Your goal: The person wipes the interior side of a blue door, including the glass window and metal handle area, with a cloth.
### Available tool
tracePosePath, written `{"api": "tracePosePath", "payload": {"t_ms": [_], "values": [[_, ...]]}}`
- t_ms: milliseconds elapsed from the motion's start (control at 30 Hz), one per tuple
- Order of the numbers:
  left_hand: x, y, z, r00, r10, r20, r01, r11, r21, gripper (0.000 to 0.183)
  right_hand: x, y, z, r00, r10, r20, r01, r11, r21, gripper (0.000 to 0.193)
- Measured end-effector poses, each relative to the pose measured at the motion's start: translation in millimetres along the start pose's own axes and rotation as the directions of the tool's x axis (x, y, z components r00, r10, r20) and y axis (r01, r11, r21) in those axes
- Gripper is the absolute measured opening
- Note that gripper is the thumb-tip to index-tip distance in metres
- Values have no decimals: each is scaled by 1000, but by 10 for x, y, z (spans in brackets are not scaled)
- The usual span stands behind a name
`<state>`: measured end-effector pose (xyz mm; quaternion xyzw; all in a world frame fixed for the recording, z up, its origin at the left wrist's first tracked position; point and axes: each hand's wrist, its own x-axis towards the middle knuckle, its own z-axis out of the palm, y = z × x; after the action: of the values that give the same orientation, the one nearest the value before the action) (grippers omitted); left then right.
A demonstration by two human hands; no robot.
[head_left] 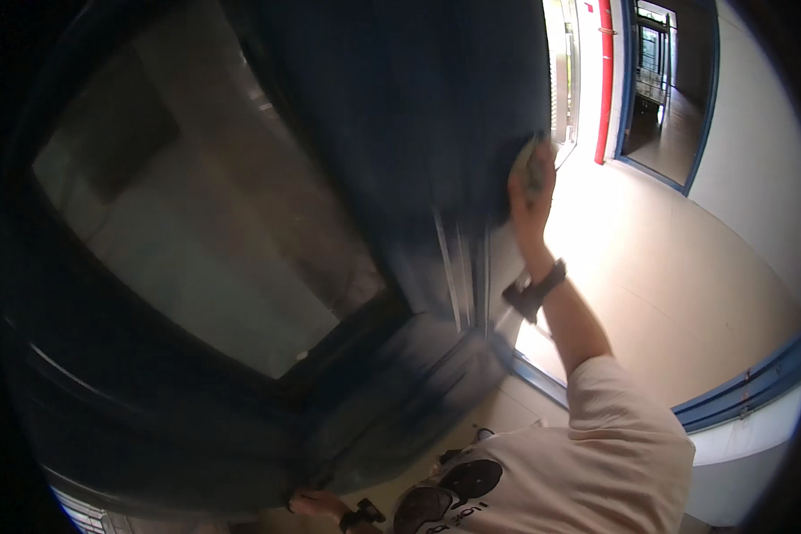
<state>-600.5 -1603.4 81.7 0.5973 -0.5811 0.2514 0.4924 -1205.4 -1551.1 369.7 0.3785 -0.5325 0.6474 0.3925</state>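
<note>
1. Head view: from where I stand, a dark blue door fills the left and middle, motion-blurred, with a large glass pane set in it.
2. Up by the door's edge, I see the person's right hand, its fingers closed on a small yellow-green piece, too blurred to name; it sits right at that edge.
3. Low in view, the left hand is at the door's near edge, fingers bent; I cannot tell whether they are clamped on it.
4. Each wrist carries a dark band, the right one easier to make out; the person wears a beige shirt with a dark print.
5. Off to the right, pale floor runs bright towards a red pipe and a blue-framed doorway beside a white wall.
</note>
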Motion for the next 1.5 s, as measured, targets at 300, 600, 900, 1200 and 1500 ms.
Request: {"api": "tracePosePath", "payload": {"t_ms": [300,600,900,1200,1500], "values": [[152,-63,96,999,33,-26,-32,998,55,37,-1477,-202,-220,924,328,198,-318,945,-83,60],[144,66,71,995,95,-29,-91,991,103,34,618,-124,-56,985,-161,60,163,986,-33,52],[202,64,159,997,57,-59,-56,998,17,23,-921,704,-107,923,357,-142,-362,932,-16,51],[90,8,119,1000,21,-6,-21,1000,-5,28,-1071,-353,-61,994,105,14,-105,994,11,52],[189,75,57,996,84,4,-84,996,-3,23,1214,-751,233,936,-351,23,349,935,61,58]]}}
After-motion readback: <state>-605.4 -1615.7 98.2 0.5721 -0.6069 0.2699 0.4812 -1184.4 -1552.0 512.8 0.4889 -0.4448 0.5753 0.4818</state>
